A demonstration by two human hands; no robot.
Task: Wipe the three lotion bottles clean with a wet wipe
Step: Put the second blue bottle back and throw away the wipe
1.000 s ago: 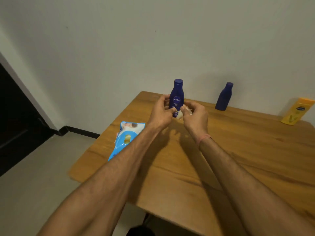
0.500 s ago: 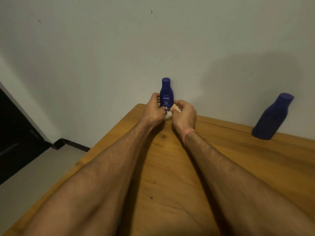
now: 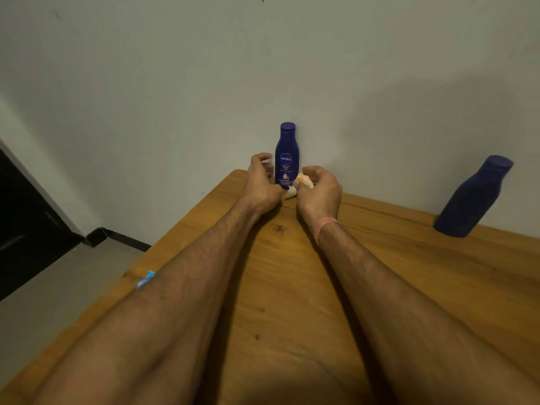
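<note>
Nearest, a blue packet corner (image 3: pixel 145 279) peeks out left of the left forearm; farther, the left hand (image 3: pixel 262 185) curls loosely beside the Nivea bottle (image 3: pixel 287 156), upright at the table's (image 3: pixel 292 287) far edge; the right hand's (image 3: pixel 318 190) fingers pinch a crumpled wet wipe (image 3: pixel 301 184) against its base; a second blue bottle (image 3: pixel 473 197) stands far right.

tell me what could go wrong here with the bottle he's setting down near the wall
1. The Nivea bottle is tall and narrow and stands near the table's far corner; the left hand close beside it could knock it over as it moves off.
2. The balled wet wipe sits against the bottle's base by the right hand; dragging it away might tip the bottle.
3. The other blue bottle shows no label, so it may be easy to lose track of which is wiped.
</note>
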